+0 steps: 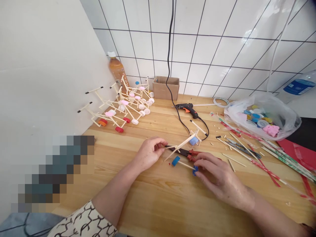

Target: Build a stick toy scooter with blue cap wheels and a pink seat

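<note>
My left hand [149,152] pinches one end of a small stick frame [181,144] made of chopsticks, which carries a blue bottle cap [194,141] at its far side. My right hand [217,176] has its fingers closed on a blue cap [195,170] at one end of a thin stick axle; another blue cap [175,160] sits on the axle's other end. Red-handled pliers [186,152] lie on the wooden table [158,194] between my hands, under the frame.
A black and orange glue gun [187,109] lies behind, its cord running up the tiled wall. Several finished stick carts [123,105] are heaped at the back left by a drink bottle [117,69]. A cardboard box [165,87], a bag of caps [261,115], chopsticks and scissors [243,148] lie right.
</note>
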Available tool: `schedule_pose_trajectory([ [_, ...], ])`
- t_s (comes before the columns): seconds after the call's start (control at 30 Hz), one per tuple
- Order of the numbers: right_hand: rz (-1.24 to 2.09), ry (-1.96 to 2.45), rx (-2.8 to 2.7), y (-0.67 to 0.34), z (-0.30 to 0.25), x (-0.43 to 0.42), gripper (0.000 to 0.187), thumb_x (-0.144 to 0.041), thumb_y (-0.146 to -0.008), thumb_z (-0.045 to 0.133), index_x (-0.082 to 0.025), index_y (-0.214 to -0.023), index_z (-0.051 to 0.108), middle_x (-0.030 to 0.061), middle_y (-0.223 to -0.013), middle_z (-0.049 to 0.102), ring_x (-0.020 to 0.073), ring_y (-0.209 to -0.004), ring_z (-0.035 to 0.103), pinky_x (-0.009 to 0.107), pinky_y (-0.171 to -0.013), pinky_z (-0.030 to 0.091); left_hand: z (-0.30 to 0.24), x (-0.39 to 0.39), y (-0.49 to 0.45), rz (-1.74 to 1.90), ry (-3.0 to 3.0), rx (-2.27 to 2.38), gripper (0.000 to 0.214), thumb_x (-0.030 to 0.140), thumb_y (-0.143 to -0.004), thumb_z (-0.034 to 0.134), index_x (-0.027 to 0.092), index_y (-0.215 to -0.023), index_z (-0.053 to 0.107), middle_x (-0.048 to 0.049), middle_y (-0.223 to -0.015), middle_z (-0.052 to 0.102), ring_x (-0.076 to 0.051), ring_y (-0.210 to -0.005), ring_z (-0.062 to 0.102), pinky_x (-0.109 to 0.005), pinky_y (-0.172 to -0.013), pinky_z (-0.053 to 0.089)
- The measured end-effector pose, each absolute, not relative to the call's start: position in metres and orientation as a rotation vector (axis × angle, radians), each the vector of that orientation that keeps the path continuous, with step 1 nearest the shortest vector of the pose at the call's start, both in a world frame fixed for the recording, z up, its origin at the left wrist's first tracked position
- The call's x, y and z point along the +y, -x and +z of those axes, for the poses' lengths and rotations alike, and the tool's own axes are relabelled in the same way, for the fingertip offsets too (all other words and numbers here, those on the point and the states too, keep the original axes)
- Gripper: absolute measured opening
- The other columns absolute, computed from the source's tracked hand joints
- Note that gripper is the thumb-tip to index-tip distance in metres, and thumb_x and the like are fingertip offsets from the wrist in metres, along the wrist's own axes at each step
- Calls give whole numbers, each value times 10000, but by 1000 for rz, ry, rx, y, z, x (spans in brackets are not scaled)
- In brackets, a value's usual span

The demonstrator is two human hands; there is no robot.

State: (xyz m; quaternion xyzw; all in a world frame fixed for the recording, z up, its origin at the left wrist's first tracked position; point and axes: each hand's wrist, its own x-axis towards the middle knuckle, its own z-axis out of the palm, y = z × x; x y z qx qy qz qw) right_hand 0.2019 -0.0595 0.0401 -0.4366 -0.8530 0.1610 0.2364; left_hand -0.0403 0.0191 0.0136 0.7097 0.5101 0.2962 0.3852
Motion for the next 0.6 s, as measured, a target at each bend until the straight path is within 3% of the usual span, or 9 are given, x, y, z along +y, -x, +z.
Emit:
schedule_pose_trajectory([
  [0.17,447,1340,-2129,-211,38,-51,87,-184,-867,478,-202,-869,563,65,-927,620,154,-856,599,254,-690,500,13,19,41,740,-1793,1313,203,103,-693,564,154,-856,674,-31,-777,682,-137,-667,607,-239,-635,485],
  [0.33,399,1560,-2000,-220,31,-37,101,-264,-856,488,-196,-816,552,29,-735,590,127,-594,532,244,-525,445,15,20,41,721,-1829,1314,191,87,-686,564,154,-831,669,-30,-803,687,-137,-688,616,-238,-653,492],
  [0.6,341,1710,-2006,-222,24,-19,192,-347,-818,521,-188,-918,562,29,-750,619,145,-623,561,266,-558,448,10,21,42,728,-1914,1328,201,89,-695,557,164,-846,665,-29,-801,690,-133,-672,619,-241,-645,503],
])
